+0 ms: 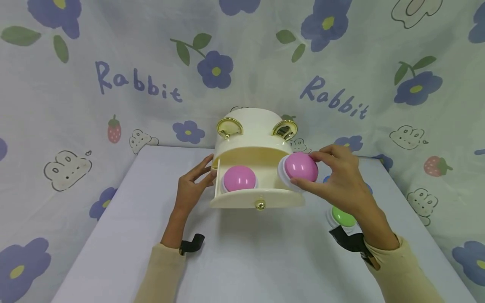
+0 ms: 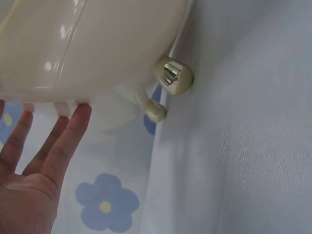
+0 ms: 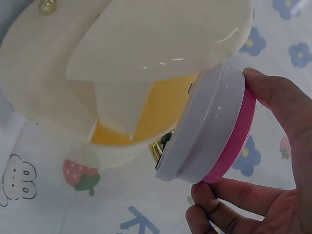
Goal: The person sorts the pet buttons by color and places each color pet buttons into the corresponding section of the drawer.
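Note:
A cream storage box [image 1: 251,126] with gold ears stands at the back of the table, its drawer [image 1: 235,203] pulled out by a gold knob. One pink-domed button with a white base [image 1: 239,178] lies in the drawer's left part. My right hand [image 1: 341,176] pinches a second pink button [image 1: 302,166] by its rim, tilted over the drawer's right side. In the right wrist view, that button's white base [image 3: 204,122] faces the drawer opening. My left hand [image 1: 193,189] touches the box's left side with its fingertips; the left wrist view shows the fingers straight against the cream shell [image 2: 87,48].
A green-domed button [image 1: 342,216] lies on the white table under my right wrist, and a blue thing [image 1: 326,179] is mostly hidden behind the right hand. A patterned cloth [image 1: 250,50] hangs behind the table.

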Motion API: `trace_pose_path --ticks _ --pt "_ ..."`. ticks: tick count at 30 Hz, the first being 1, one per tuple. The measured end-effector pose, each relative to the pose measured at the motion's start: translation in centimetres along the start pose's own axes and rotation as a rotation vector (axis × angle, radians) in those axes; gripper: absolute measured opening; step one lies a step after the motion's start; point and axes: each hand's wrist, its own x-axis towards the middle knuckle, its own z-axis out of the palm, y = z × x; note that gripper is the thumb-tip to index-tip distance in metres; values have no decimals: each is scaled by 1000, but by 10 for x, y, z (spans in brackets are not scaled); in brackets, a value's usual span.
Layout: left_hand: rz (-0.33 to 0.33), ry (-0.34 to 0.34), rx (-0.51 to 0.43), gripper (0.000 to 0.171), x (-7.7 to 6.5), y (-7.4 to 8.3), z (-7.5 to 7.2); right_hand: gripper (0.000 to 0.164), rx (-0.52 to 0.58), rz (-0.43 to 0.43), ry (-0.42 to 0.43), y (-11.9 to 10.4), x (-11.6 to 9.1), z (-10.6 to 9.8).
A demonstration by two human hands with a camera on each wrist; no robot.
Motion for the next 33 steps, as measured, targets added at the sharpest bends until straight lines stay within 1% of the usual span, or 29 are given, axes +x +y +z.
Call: trace_pose_path --ticks 3,10,17,22,24,26,29,31,33 --pt "-2 3 3 52 0 0 0 56 16 6 -16 -3 4 6" --pt "-17 5 -4 52 0 -1 -1 60 32 57 -69 -10 11 20" --pt "9 -1 6 52 0 1 -1 62 30 60 -89 -11 14 29" --pt "23 -3 15 52 0 2 -1 72 55 110 -142 -10 15 32" --pt "24 -5 16 52 0 2 0 73 77 125 -146 -8 15 32" --pt "24 -8 14 52 1 2 0 70 91 124 -126 -7 15 32" --pt "23 -8 21 52 1 2 -1 56 113 114 -68 -5 11 32" --pt "20 -5 22 52 1 2 -1 46 129 94 -10 -5 6 33" --pt "14 -5 22 52 0 2 0 37 170 67 67 -6 -2 34"
